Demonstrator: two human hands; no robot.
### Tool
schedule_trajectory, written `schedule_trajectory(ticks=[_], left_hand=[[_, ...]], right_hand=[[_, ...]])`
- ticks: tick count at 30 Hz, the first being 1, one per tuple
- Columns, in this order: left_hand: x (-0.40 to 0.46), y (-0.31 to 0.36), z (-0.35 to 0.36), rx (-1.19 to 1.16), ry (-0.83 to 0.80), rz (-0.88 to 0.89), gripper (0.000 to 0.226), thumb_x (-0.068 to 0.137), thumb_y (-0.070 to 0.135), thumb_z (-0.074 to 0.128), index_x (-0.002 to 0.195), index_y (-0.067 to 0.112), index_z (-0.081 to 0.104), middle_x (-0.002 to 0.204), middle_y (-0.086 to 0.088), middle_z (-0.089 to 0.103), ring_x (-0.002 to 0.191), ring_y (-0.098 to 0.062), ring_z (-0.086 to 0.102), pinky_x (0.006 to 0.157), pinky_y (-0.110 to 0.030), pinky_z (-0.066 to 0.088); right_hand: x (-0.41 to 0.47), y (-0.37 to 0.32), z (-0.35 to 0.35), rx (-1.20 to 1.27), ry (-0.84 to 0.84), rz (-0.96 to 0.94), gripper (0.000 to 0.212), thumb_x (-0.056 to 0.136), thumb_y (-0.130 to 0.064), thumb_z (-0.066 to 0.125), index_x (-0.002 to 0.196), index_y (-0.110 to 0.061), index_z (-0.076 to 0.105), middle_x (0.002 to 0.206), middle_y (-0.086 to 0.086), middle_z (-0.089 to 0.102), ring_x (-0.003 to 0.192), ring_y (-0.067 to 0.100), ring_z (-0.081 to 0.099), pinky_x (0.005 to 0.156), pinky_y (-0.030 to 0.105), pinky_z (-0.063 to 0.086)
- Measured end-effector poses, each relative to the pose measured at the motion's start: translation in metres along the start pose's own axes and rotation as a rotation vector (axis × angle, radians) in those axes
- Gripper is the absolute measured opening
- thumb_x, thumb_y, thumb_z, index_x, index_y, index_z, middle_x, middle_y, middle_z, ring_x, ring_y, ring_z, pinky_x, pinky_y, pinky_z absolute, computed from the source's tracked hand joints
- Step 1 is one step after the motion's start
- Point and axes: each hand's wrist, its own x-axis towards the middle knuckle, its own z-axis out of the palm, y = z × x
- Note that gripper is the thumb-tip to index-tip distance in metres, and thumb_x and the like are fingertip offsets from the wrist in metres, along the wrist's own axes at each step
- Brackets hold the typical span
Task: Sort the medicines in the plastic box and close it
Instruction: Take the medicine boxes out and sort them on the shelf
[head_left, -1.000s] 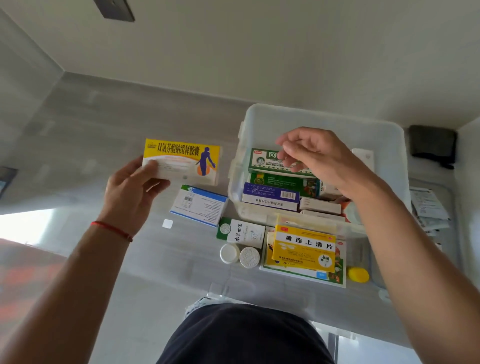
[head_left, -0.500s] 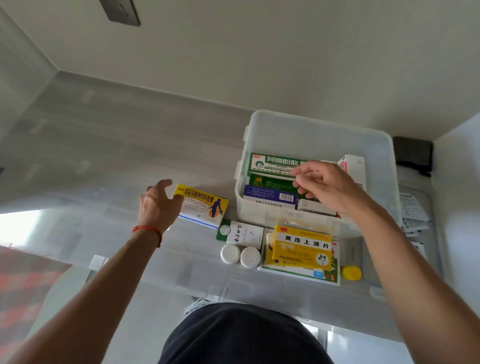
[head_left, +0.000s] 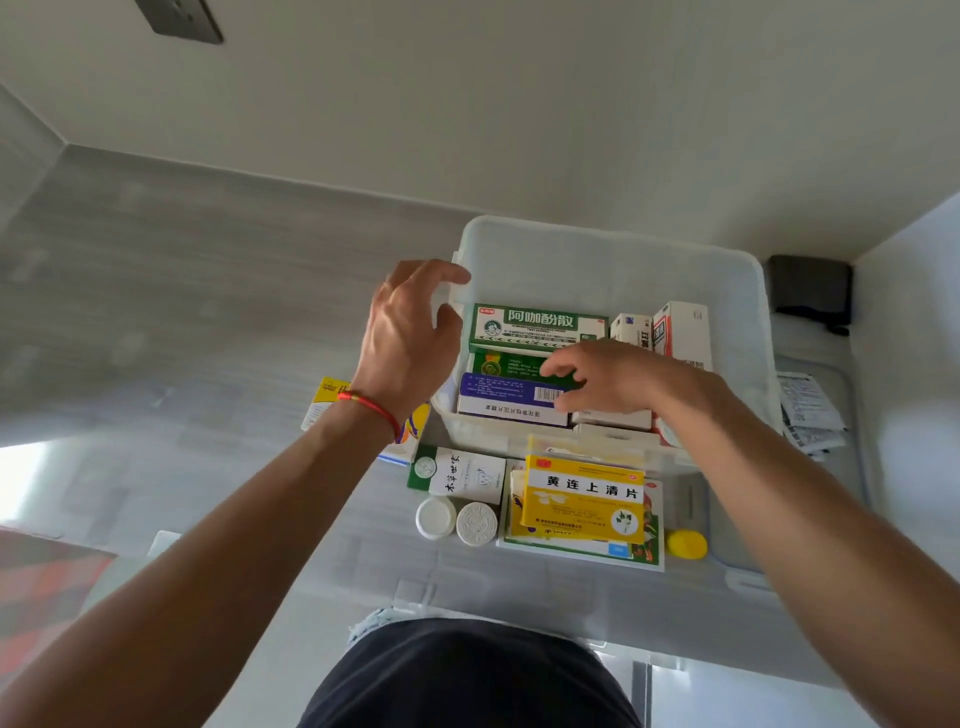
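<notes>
A translucent plastic box (head_left: 613, 260) stands on the grey table with several medicine packs inside: a green-and-white pack (head_left: 537, 327), a dark green pack (head_left: 506, 364) and a purple-and-white pack (head_left: 506, 397). My right hand (head_left: 618, 382) is inside the box, its fingertips on the purple and dark green packs. My left hand (head_left: 410, 332) hovers at the box's left rim with spread fingers, holding nothing. The yellow pack with a blue figure (head_left: 332, 397) lies on the table under my left wrist, mostly hidden.
In front of the box lie a green-and-white carton (head_left: 457, 475), two white bottle caps (head_left: 457, 519), a yellow pack (head_left: 584, 499) on a stack, and a small yellow cap (head_left: 687, 544). Folded leaflets (head_left: 810, 415) lie at the right. A dark object (head_left: 810, 291) sits behind.
My left hand set the yellow pack down on the table, let go of it and rose to the box's left rim. My right hand moved lower and leftward onto the packs.
</notes>
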Motion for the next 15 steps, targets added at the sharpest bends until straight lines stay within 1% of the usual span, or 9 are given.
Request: schedule_trajectory(ticks=[2,4,6,9,13,15], left_hand=[[0.006,0.001,0.012,0.046,-0.042,0.001,0.043,0.088,0.001,0.052,0.127,0.015,0.063,0.132,-0.009,0.054,0.124,-0.028,0.049,0.103,-0.038,0.046],[0.008,0.001,0.024,0.08,-0.094,-0.025,0.046,0.091,0.006,0.052,0.134,0.019,0.056,0.136,-0.011,0.048,0.127,-0.03,0.042,0.103,-0.029,0.034],[0.008,-0.002,0.031,0.089,-0.123,-0.057,0.046,0.093,0.011,0.05,0.137,0.025,0.052,0.136,-0.011,0.047,0.128,-0.028,0.038,0.1,-0.027,0.028],[0.01,-0.006,0.034,0.13,-0.115,-0.053,0.042,0.094,0.017,0.05,0.135,0.027,0.052,0.136,-0.009,0.048,0.127,-0.028,0.038,0.099,-0.026,0.026],[0.011,-0.007,0.035,0.096,-0.103,-0.045,0.04,0.093,0.016,0.053,0.131,0.027,0.054,0.133,-0.005,0.051,0.123,-0.023,0.04,0.099,-0.027,0.027],[0.011,-0.007,0.035,0.08,-0.094,-0.049,0.039,0.093,0.016,0.053,0.13,0.028,0.054,0.132,-0.002,0.052,0.122,-0.021,0.041,0.097,-0.027,0.029]], right_hand=[[0.012,-0.001,-0.003,-0.05,-0.074,-0.004,0.048,0.095,-0.038,0.068,0.139,-0.022,0.055,0.131,0.0,0.065,0.112,0.022,0.063,0.098,0.042,0.053],[0.024,-0.001,-0.003,-0.11,-0.132,-0.015,0.051,0.094,-0.042,0.069,0.138,-0.022,0.054,0.124,0.0,0.067,0.107,0.021,0.065,0.095,0.041,0.054],[0.035,-0.002,0.001,-0.136,-0.155,-0.061,0.05,0.093,-0.045,0.07,0.134,-0.022,0.056,0.118,0.0,0.068,0.101,0.02,0.066,0.091,0.039,0.056],[0.047,0.004,0.007,-0.088,-0.132,-0.12,0.048,0.089,-0.045,0.075,0.127,-0.019,0.06,0.112,0.001,0.07,0.096,0.021,0.067,0.087,0.038,0.055],[0.052,0.016,0.01,0.014,-0.029,-0.095,0.047,0.084,-0.045,0.08,0.12,-0.018,0.066,0.108,0.0,0.071,0.093,0.02,0.066,0.076,0.032,0.048],[0.053,0.019,0.012,0.052,-0.007,-0.093,0.045,0.084,-0.043,0.08,0.119,-0.017,0.067,0.108,0.002,0.072,0.094,0.021,0.067,0.077,0.032,0.049]])
